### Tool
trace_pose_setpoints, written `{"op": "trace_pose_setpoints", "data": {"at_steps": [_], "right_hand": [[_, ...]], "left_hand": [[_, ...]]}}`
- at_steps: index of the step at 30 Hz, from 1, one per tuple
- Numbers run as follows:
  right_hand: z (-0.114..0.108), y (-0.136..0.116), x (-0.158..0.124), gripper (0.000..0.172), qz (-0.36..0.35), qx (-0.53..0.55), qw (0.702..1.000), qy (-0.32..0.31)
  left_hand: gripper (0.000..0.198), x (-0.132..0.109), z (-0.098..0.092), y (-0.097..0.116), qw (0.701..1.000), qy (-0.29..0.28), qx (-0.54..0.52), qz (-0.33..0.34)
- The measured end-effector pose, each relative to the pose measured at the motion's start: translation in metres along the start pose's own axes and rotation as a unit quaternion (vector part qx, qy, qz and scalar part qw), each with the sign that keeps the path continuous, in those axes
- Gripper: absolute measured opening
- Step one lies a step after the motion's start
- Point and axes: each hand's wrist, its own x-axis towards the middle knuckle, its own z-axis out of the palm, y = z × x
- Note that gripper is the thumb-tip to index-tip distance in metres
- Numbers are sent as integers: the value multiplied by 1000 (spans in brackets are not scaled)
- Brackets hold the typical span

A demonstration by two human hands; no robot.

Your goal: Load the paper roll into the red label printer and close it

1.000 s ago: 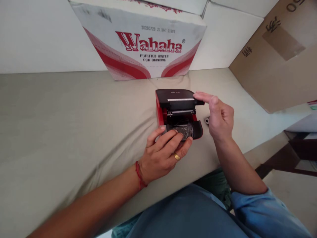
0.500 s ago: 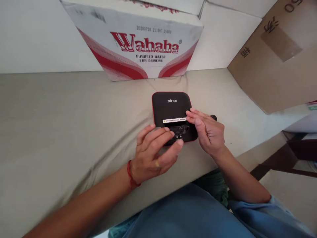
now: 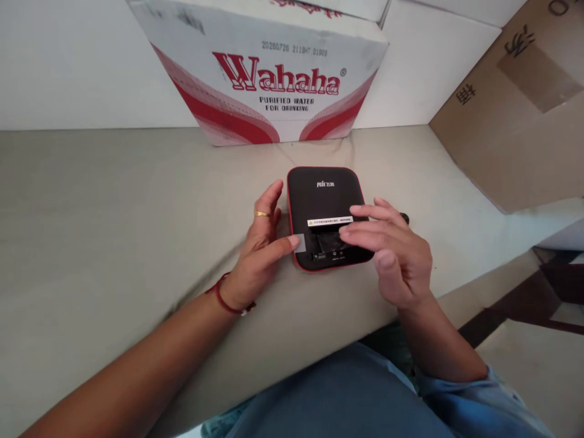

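Compact label printer (image 3: 319, 204) — matte black top, red edging, rounded corners. Lies flat on the desk (image 3: 114, 213), lid closed. White logo (image 3: 325, 184) toward far end; white warning strip (image 3: 330, 221) borders the slot. Glossy dark-looking film (image 3: 328, 243) over the near panel — pale grey tab (image 3: 299, 243) at left edge.
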Motion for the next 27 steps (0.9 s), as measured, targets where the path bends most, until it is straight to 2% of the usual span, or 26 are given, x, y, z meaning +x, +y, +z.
{"op": "trace_pose_setpoints", "data": {"at_steps": [3,5,10,14,16,19,21,22,24,27], "right_hand": [[-1,0,-8,43,-73,0,997,-29],[1,2,-15,35,-93,-10,995,-42],[2,2,-27,25,-104,-42,993,-47],[-5,-2,-21,23,-111,-41,991,-66],[-12,-5,-10,23,-83,-45,993,-75],[-20,-8,20,26,16,-75,992,-97],[-21,-10,46,28,79,-133,973,-170],[-18,-10,60,29,102,-180,953,-219],[-10,-11,84,32,135,-290,897,-305],[7,-11,105,35,140,-383,832,-376]], "left_hand": [[105,3,-3,-6,998,-19,-68,-4],[109,3,-4,-9,997,-20,-73,-1],[101,2,0,-11,995,-45,-83,15],[97,5,3,-13,994,-60,-90,36],[96,6,3,-16,994,-58,-88,39],[98,7,2,-21,995,-47,-85,35],[99,6,2,-23,995,-41,-83,28],[99,6,2,-23,995,-39,-83,26],[97,7,2,-23,996,-36,-82,26],[97,8,2,-21,996,-32,-77,18]]}}
